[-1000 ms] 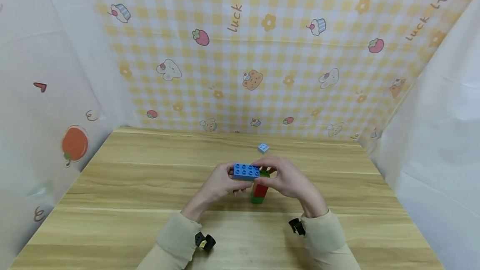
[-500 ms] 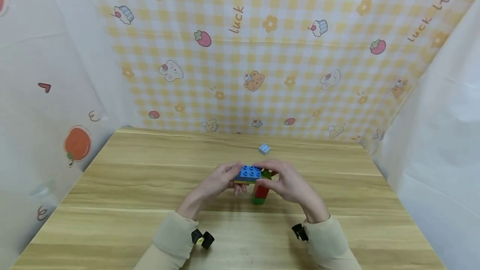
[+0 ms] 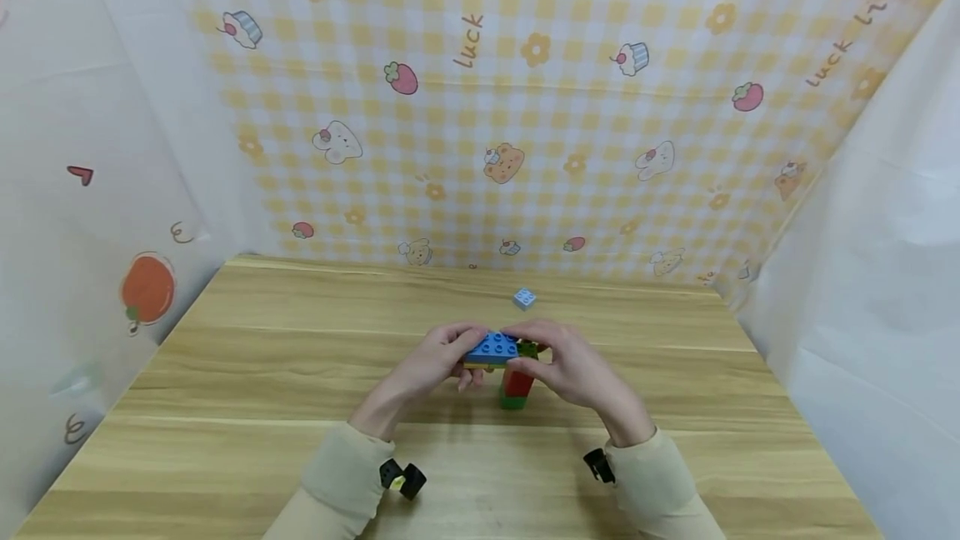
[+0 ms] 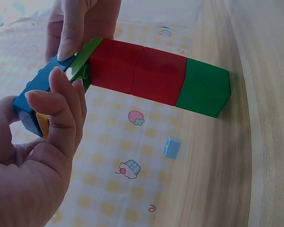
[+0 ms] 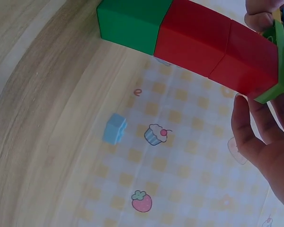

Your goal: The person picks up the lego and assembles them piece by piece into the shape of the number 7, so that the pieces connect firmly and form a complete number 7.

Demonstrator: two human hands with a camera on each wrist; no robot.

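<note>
A tower of toy building bricks stands upright, with a green block [image 4: 203, 90] at the bottom and two red blocks [image 4: 158, 75] over it. A thin light green plate [image 5: 283, 61] caps the red. On top lies a blue eight-stud brick [image 3: 492, 347] that juts out leftward, a yellow piece [image 4: 42, 124] under its overhanging part. My left hand [image 3: 431, 361] grips this left end, thumb above and fingers curled beneath. My right hand [image 3: 566, 361] pinches the blue brick's right end from front and back, over the tower.
A small light blue four-stud brick [image 3: 525, 298] lies on the wooden table [image 3: 300, 390] behind the tower. A checked cloth [image 3: 420, 123] hangs along the table's back edge, and white cloths hang at both sides.
My left thumb has moved from the blue brick's front side up onto its top, and the left fingers have shifted underneath. The yellow edge now shows below it. My right hand keeps its pinch.
</note>
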